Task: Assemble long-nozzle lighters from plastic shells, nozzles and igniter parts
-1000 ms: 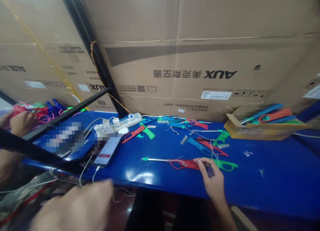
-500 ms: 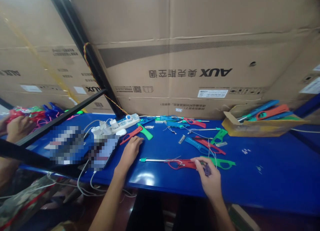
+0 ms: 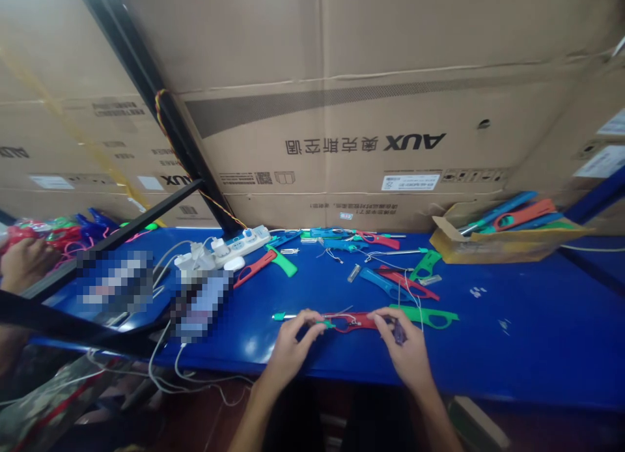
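Observation:
On the blue table near its front edge lies a red lighter shell with a metal tube pointing left and thin wires over it. My left hand pinches a small green piece above the tube end of the shell. The fingers of my right hand touch the shell's right part, and a dark purplish tool is held in that hand. A green shell half lies just right, partly behind my right hand. Blue and red shells with loose wires lie farther back.
A cardboard tray of lighters stands at the back right. A white power strip, cables and phones lie left, beside a black frame bar. Another person's hand is at the far left. Large cartons stand behind.
My left hand has moved right and forward from beside the red and green pieces at the left to the red shell, now with a small green piece. My right hand stays at the shell.

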### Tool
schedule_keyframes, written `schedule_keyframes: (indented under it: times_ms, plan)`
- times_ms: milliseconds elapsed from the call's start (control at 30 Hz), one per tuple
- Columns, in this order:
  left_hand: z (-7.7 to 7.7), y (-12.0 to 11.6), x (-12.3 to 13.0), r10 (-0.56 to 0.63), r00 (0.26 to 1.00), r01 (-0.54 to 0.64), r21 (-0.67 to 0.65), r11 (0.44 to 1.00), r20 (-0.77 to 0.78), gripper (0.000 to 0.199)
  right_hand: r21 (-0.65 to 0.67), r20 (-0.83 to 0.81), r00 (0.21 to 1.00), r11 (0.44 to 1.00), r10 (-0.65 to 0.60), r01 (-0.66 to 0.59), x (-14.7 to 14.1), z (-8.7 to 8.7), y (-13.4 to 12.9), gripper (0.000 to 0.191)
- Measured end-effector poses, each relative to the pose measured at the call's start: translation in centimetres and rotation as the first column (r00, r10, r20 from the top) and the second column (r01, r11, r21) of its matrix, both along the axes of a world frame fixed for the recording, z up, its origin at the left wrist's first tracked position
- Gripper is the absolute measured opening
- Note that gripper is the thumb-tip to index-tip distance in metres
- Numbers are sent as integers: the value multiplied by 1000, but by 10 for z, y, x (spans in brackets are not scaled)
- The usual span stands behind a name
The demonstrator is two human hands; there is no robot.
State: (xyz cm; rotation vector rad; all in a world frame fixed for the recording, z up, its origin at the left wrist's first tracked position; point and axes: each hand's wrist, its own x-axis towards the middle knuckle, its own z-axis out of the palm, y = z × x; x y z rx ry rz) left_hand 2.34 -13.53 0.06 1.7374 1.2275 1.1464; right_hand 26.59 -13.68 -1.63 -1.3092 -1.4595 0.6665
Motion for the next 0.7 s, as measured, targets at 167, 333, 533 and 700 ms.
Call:
schedule_keyframes:
  times_ms: [167, 333, 533, 700]
  plan:
    - [-6, 4, 13, -53, 998, 53, -13, 999, -14, 19, 5, 56, 997, 999, 48, -48, -2, 4, 0, 17]
    - [-11, 17, 15, -29, 998, 31, 28, 999, -54, 22, 6, 73, 995, 998, 62, -63, -3, 6, 1, 19]
    - [-19, 21, 11, 21, 983, 11, 168, 986, -182, 28, 15, 124, 991, 998, 51, -54, -3, 6, 1, 19]
    - [-14, 20, 13, 29, 958, 48, 258, 965, -287, 21, 69, 206, 977, 996, 49, -65, -5, 9, 1, 18]
